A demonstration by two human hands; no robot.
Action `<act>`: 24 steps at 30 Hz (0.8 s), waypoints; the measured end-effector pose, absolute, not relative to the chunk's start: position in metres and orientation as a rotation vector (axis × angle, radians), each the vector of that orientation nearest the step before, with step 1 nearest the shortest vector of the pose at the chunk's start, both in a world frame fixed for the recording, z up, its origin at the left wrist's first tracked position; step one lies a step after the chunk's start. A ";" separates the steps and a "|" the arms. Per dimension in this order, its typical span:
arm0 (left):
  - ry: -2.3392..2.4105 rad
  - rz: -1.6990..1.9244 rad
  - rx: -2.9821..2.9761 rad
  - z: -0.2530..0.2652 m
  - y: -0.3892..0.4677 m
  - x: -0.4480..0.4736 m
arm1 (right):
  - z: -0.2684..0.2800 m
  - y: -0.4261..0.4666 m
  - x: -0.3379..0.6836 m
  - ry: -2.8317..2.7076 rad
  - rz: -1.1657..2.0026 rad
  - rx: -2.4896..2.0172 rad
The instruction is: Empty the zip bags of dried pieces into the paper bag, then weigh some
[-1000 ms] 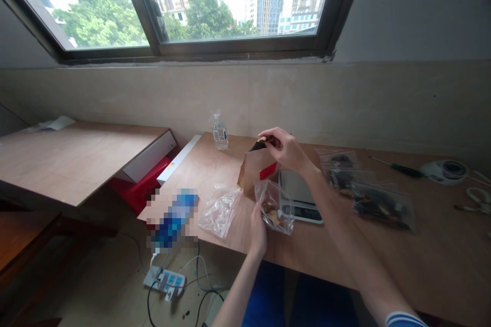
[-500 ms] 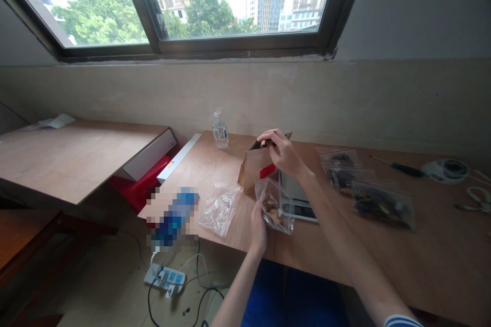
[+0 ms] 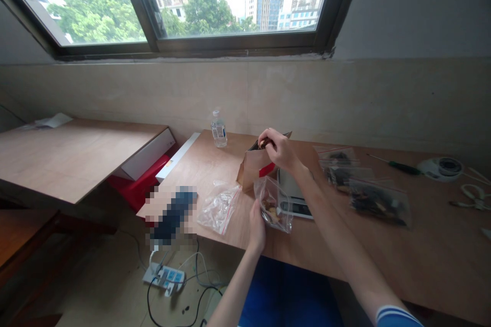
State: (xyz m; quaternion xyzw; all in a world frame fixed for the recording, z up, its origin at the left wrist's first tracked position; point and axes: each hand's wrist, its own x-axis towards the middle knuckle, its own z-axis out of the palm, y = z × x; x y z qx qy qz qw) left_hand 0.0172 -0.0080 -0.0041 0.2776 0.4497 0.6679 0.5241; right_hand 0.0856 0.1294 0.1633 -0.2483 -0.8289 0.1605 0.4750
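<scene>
My left hand (image 3: pixel 258 227) grips the side of an open clear zip bag (image 3: pixel 282 219) with some brown, dried-looking pieces (image 3: pixel 271 210) at its bottom. Above it, my right hand (image 3: pixel 279 149) is closed at the mouth of an open cardboard box (image 3: pixel 251 168). Small brown pieces show at its curled fingertips; their exact kind is unclear. The box stands upright with its flaps up and a red patch on one side. Behind the bag lies a flat scale (image 3: pixel 297 207) with a dark display strip, partly covered by my right forearm.
Clear zip bags (image 3: pixel 218 207) lie left of the box. Filled bags (image 3: pixel 378 202), a green-handled screwdriver (image 3: pixel 404 167) and a white round camera-like device (image 3: pixel 441 168) lie right. A water bottle (image 3: pixel 218 130) stands behind; a power strip (image 3: pixel 164 276) lies on the floor.
My right hand has shifted slightly at the box mouth, and brown pieces show more clearly at its fingertips. My left hand keeps holding the bag. The whole view has moved a little.
</scene>
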 end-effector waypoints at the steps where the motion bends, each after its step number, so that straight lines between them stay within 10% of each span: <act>1: 1.067 1.593 0.666 -0.004 -0.008 0.017 | 0.166 0.130 0.086 -2.072 0.382 -0.616; 24: 0.865 1.604 0.566 -0.003 -0.007 0.019 | 0.155 0.056 0.103 -1.772 0.378 -0.807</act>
